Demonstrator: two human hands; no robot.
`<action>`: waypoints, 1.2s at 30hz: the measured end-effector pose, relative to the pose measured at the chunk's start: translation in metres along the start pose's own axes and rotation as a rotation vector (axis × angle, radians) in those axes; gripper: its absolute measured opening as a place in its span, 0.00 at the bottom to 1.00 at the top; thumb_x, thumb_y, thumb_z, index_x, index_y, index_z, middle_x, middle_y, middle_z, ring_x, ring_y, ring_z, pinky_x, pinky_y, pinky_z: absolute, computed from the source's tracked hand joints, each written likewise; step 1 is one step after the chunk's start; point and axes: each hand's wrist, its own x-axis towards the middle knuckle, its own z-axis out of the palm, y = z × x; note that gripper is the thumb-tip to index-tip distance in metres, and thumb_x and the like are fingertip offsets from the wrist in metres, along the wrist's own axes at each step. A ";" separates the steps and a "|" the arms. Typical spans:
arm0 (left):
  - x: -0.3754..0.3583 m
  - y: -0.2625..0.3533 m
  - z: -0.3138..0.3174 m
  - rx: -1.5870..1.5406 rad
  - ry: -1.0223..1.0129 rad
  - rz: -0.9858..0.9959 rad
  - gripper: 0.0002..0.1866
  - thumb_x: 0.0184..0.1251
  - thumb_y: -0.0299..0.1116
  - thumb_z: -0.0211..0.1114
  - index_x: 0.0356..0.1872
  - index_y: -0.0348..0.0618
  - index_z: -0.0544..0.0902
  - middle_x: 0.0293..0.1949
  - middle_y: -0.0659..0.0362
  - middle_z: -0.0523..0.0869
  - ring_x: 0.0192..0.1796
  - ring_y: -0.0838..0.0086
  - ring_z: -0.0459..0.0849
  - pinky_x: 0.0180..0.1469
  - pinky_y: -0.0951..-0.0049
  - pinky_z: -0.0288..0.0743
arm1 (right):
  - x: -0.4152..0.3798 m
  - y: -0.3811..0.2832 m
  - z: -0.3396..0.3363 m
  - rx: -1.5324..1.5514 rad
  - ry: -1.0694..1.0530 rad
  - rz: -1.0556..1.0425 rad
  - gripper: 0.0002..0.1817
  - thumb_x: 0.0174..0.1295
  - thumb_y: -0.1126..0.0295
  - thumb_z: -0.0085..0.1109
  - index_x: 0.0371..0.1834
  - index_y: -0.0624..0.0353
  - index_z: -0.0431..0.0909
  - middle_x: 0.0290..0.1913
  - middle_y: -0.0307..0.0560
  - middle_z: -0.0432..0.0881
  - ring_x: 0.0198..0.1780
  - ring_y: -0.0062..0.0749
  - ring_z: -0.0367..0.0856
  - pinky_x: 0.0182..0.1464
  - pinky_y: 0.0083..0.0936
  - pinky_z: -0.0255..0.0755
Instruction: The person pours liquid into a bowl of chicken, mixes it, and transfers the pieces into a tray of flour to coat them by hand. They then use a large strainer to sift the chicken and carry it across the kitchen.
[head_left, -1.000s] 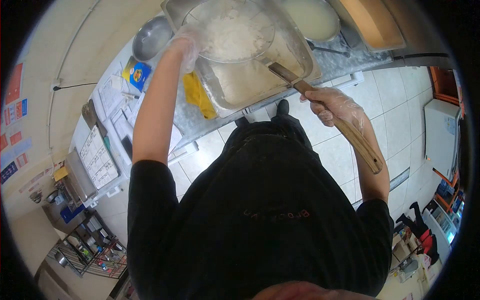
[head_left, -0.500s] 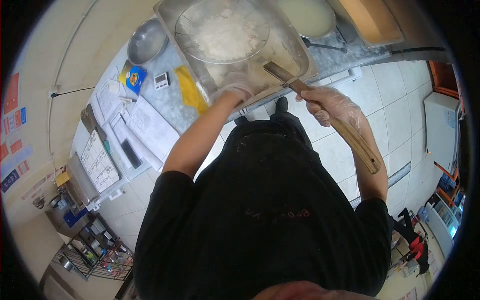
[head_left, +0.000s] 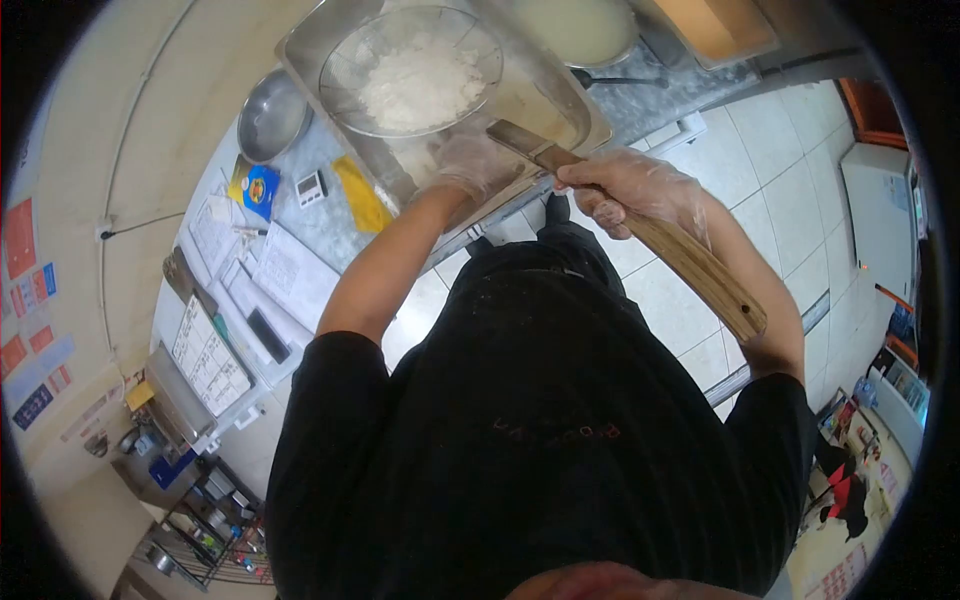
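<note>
My left hand point(head_left: 468, 168), in a clear plastic glove, is low inside the metal tray point(head_left: 592, 128) at its near side. Its fingers are smeared, so what they hold, if anything, is unclear. In the same kind of glove, my right hand point(head_left: 640, 190) is closed around the long wooden handle of a tool point(head_left: 690, 262). The tool's flat metal end points up and left over the tray's near edge, just right of my left hand. Beyond my left hand, a round wire strainer point(head_left: 345, 110) with white flour point(head_left: 425, 85) rests in the tray.
Left of the tray are a yellow cloth point(head_left: 360, 196), a white timer point(head_left: 310, 188), a metal bowl point(head_left: 272, 115), papers point(head_left: 290, 265) and a phone point(head_left: 268, 335). A bowl of pale liquid point(head_left: 580, 30) and an orange-brown container point(head_left: 720, 30) stand at the upper right.
The tray, strainer and table have shifted left and slightly up in view. My right hand has also shifted left with the tool still in its grasp. My left hand remains in the tray.
</note>
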 end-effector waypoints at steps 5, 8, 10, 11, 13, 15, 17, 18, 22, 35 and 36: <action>-0.008 0.014 -0.035 -0.259 -0.219 -0.164 0.36 0.63 0.58 0.67 0.65 0.42 0.81 0.62 0.35 0.83 0.66 0.49 0.82 0.69 0.56 0.74 | -0.002 -0.010 0.006 -0.088 0.029 0.029 0.13 0.80 0.63 0.54 0.48 0.64 0.76 0.18 0.28 0.67 0.13 0.12 0.63 0.15 0.16 0.56; -0.006 0.017 -0.038 -0.409 -0.243 -0.037 0.35 0.64 0.58 0.66 0.64 0.42 0.82 0.62 0.36 0.83 0.66 0.50 0.82 0.69 0.56 0.74 | -0.003 -0.009 0.007 -0.021 0.023 0.050 0.12 0.80 0.63 0.54 0.47 0.64 0.75 0.18 0.28 0.67 0.13 0.12 0.62 0.14 0.15 0.55; -0.007 0.021 -0.042 -0.506 -0.268 0.056 0.34 0.65 0.58 0.65 0.64 0.42 0.82 0.62 0.37 0.84 0.66 0.50 0.83 0.69 0.56 0.74 | -0.006 -0.010 0.010 0.028 0.021 0.026 0.12 0.80 0.64 0.55 0.48 0.64 0.76 0.18 0.29 0.67 0.13 0.12 0.62 0.14 0.14 0.55; -0.008 0.023 -0.046 -0.554 -0.278 0.101 0.34 0.66 0.58 0.65 0.64 0.42 0.82 0.62 0.37 0.84 0.66 0.50 0.83 0.69 0.56 0.74 | -0.005 -0.008 0.009 0.027 0.022 0.025 0.12 0.80 0.64 0.55 0.48 0.64 0.76 0.18 0.29 0.67 0.13 0.12 0.62 0.14 0.14 0.55; -0.020 0.018 -0.070 -0.446 -0.340 0.002 0.31 0.69 0.55 0.64 0.66 0.47 0.81 0.66 0.42 0.81 0.69 0.53 0.80 0.70 0.57 0.73 | 0.000 -0.001 0.003 0.024 0.026 -0.001 0.12 0.79 0.64 0.55 0.48 0.64 0.76 0.17 0.29 0.66 0.13 0.13 0.62 0.14 0.14 0.55; -0.042 0.006 -0.105 -0.337 -0.407 -0.106 0.28 0.73 0.53 0.62 0.69 0.52 0.79 0.71 0.47 0.79 0.71 0.56 0.77 0.70 0.58 0.71 | -0.001 0.001 0.002 0.052 -0.004 -0.025 0.12 0.80 0.64 0.55 0.48 0.64 0.76 0.17 0.29 0.66 0.13 0.13 0.62 0.14 0.14 0.55; -0.064 -0.016 -0.131 -0.348 -0.296 -0.226 0.28 0.71 0.51 0.64 0.64 0.43 0.82 0.58 0.40 0.87 0.62 0.48 0.85 0.67 0.56 0.76 | -0.003 0.003 0.004 0.082 -0.038 -0.043 0.12 0.80 0.64 0.55 0.48 0.63 0.76 0.17 0.29 0.66 0.13 0.13 0.62 0.14 0.14 0.55; -0.064 -0.036 -0.135 -0.425 -0.204 -0.247 0.28 0.70 0.49 0.65 0.64 0.43 0.82 0.58 0.41 0.87 0.62 0.48 0.85 0.67 0.56 0.76 | -0.005 0.002 0.006 0.104 -0.027 -0.017 0.12 0.80 0.64 0.55 0.48 0.63 0.76 0.17 0.28 0.66 0.13 0.13 0.62 0.14 0.14 0.55; -0.041 -0.109 -0.159 -0.366 0.144 -0.364 0.28 0.68 0.44 0.69 0.67 0.43 0.80 0.58 0.42 0.87 0.62 0.47 0.84 0.67 0.57 0.76 | -0.005 -0.001 0.007 0.048 0.003 0.014 0.12 0.80 0.63 0.54 0.48 0.62 0.77 0.17 0.28 0.66 0.13 0.13 0.62 0.14 0.14 0.55; -0.058 -0.011 -0.148 -0.244 -0.552 -0.065 0.23 0.73 0.48 0.64 0.63 0.49 0.83 0.57 0.50 0.87 0.64 0.61 0.83 0.67 0.62 0.75 | -0.005 0.004 0.005 0.130 0.044 0.067 0.11 0.79 0.64 0.56 0.47 0.61 0.77 0.17 0.29 0.66 0.13 0.12 0.62 0.14 0.15 0.55; -0.042 0.000 -0.137 -0.270 -0.490 -0.063 0.23 0.73 0.48 0.64 0.63 0.48 0.83 0.57 0.50 0.87 0.63 0.61 0.83 0.67 0.62 0.75 | -0.002 0.008 0.002 0.092 0.025 0.028 0.11 0.78 0.63 0.56 0.47 0.61 0.78 0.17 0.29 0.66 0.13 0.13 0.62 0.14 0.15 0.55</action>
